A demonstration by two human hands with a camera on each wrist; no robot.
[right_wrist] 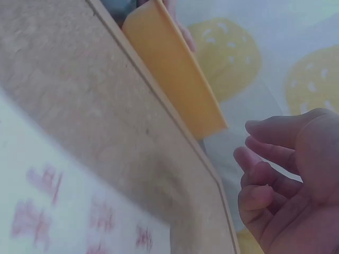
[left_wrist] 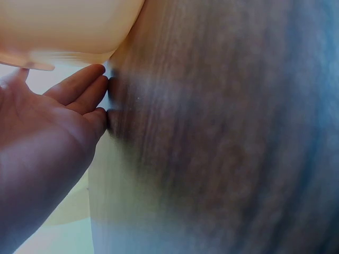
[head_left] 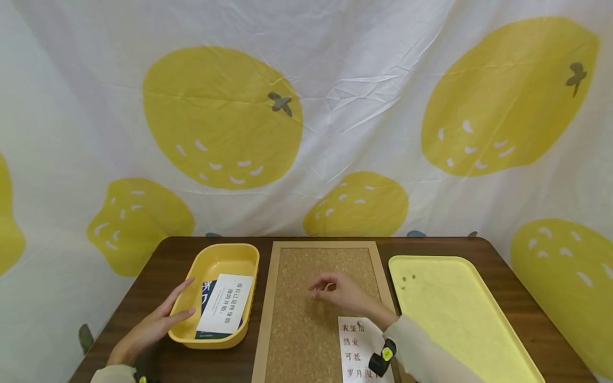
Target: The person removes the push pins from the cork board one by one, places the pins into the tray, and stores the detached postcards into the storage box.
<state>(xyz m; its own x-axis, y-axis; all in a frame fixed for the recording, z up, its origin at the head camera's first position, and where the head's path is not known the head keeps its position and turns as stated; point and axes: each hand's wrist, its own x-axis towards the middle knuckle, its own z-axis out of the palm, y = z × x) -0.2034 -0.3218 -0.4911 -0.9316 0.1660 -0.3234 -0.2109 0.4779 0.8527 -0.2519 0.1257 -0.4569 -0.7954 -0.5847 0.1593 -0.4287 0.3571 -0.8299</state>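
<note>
My left hand [head_left: 150, 330] holds the near-left side of a yellow plastic basket [head_left: 209, 344], thumb and forefinger over its rim. In the left wrist view, the other fingers [left_wrist: 87, 95] lie low against the basket's outside. White printed card [head_left: 225, 303] lies inside on a dark blue-green one. Over the middle of a wood-framed cork board [head_left: 297, 340], my right hand [head_left: 342, 292] hovers with loosely bent fingers and nothing visible in them. Below its wrist, a white paper [head_left: 354, 351] with red-brown Chinese characters lies on the board, a small pin at its top.
On the right lies a pale yellow tray [head_left: 460, 319] with a few tiny pins [head_left: 404, 279] near its far left corner. Everything stands on a dark wooden table [head_left: 325, 239]. Behind it hangs a white curtain [head_left: 345, 133] printed with lemons.
</note>
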